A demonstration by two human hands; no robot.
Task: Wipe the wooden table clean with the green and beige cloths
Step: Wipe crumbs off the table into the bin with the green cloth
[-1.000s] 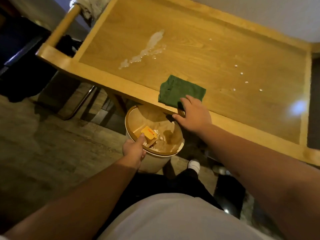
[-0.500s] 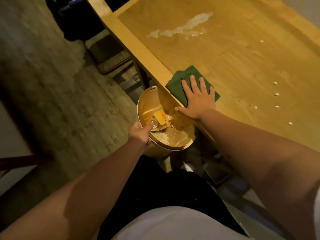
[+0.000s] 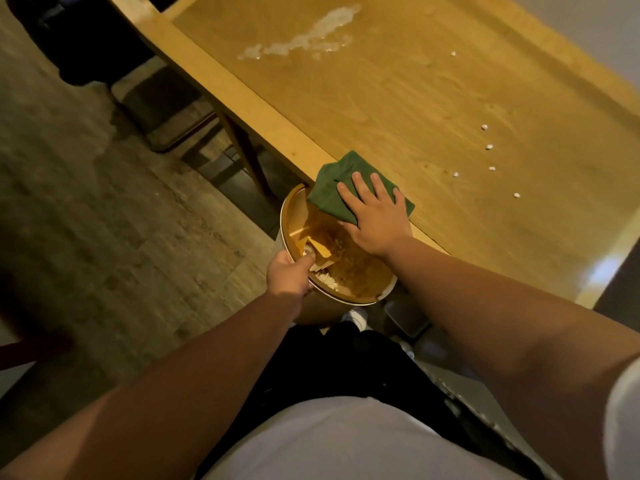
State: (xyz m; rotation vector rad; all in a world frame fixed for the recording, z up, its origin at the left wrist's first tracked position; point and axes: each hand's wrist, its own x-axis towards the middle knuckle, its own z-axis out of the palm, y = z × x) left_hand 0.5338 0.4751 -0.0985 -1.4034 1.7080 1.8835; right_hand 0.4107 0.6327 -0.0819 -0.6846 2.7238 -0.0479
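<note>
Your cloth [image 3: 332, 188] is dark green, table [image 3: 415, 109] honey-yellow wood grain, spill [image 3: 304, 39] whitish, bin [image 3: 346, 268] seemingly tan.

The wooden table [image 3: 398, 109] carries a green cloth [image 3: 332, 188] at its near edge, a far white smear [image 3: 304, 39] and 6 white crumbs [image 3: 489, 147] right.

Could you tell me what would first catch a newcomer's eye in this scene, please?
The folded dark green cloth, pressed flat under the right hand at the wooden table's near edge. Below it, the left hand grips the round tan waste bin. A whitish smear lies farther along the tabletop.
</note>
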